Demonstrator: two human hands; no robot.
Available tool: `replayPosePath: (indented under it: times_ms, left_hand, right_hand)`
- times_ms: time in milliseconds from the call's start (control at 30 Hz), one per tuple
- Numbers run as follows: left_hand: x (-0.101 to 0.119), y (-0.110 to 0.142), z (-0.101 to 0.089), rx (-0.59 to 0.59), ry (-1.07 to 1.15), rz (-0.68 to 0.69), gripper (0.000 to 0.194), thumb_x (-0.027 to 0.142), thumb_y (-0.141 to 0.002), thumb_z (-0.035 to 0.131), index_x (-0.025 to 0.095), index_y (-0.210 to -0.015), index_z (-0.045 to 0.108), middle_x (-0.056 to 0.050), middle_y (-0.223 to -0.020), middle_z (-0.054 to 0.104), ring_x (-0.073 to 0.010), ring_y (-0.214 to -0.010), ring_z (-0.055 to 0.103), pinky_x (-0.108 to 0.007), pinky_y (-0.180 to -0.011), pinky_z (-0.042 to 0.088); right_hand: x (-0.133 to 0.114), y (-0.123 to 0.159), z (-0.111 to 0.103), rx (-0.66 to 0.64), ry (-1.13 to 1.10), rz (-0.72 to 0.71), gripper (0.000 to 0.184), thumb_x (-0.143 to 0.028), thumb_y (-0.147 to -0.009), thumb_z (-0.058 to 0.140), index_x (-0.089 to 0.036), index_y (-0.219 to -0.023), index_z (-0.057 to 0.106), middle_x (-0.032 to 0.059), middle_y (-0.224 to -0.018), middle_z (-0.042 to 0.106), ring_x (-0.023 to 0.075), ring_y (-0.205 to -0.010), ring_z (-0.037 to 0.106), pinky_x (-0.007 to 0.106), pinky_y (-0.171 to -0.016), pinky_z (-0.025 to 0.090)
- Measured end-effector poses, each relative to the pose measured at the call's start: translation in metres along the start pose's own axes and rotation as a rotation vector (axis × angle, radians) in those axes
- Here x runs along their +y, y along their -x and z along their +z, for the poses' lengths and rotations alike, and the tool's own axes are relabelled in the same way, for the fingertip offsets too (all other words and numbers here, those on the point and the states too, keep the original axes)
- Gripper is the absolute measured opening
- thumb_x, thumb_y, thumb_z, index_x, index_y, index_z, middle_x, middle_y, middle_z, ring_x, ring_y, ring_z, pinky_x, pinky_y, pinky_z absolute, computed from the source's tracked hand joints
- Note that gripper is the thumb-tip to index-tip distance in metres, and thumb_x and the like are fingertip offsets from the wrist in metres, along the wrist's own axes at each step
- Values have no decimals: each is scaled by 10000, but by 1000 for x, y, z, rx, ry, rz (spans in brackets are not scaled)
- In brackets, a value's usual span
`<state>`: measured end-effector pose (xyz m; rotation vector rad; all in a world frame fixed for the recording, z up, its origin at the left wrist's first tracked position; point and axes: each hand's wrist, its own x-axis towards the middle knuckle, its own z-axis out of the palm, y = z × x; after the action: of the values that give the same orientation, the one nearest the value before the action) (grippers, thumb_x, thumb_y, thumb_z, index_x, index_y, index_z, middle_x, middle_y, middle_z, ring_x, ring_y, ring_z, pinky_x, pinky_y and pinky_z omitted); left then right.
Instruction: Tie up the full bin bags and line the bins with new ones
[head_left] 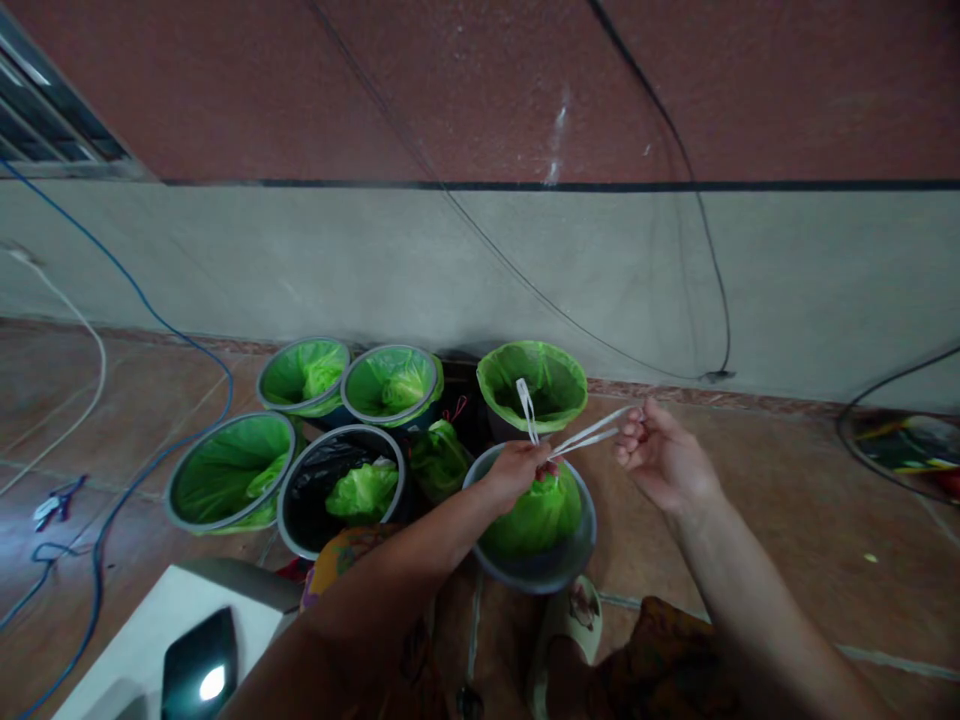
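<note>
A green drawstring garbage bag (544,518) sits gathered inside a grey bin (525,578) in front of my feet. Its bunched neck is in my left hand (517,472), whose fingers are closed around it. One white loop stands up above that hand. Out to the right, the other white drawstring (589,437) stretches to my right hand (664,455), its fingers curled on the string's end. Just behind the hands, a bin lined with a green bag (491,385) stands against the wall.
Several green-lined bins (225,470) cluster at left, one lined with a black bag (307,500). A dark phone (199,655) lies on a white box (135,620). A blue cable (150,470) crosses the tiled floor, with keys (56,505) beyond it.
</note>
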<state>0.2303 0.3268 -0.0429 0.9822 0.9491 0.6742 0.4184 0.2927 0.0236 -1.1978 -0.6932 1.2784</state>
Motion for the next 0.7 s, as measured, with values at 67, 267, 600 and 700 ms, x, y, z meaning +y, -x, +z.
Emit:
replayPosePath:
  times_ms: [67,267,600,700]
  left_hand:
    - [1,-4,-5,37,13,11,257,352,-774,696,102,-719,723,-65,-651,674,-88,-549,505,-234,-538,369]
    - [6,-4,-12,-36,-261,93,131,182,-682,730,127,-798,759,-40,-724,711,-112,-617,562,-251,-628,441]
    - [8,0,-10,-258,-627,178,125,178,-767,647,158,-821,759,2,-687,692,-124,-638,608,-250,-704,501]
    - [3,-8,-14,-222,-510,152,152,83,-723,599,139,-762,735,7,-649,663,-107,-583,573,-235,-639,494]
  right_hand:
    - [-7,14,7,-109,33,33,438,-628,-726,717,-216,-636,598,-3,-567,552,108,-484,485,243,-446,450]
    - [2,28,7,-562,627,134,391,-577,-817,638,-199,-815,737,46,-650,671,143,-501,550,276,-492,433]
    - [41,2,16,-140,1087,-165,341,-438,-908,447,-217,-913,707,49,-817,737,191,-703,657,291,-654,474]
    - [60,6,27,-258,969,-154,301,-454,-894,487,-228,-942,680,45,-835,737,196,-736,668,292,-666,494]
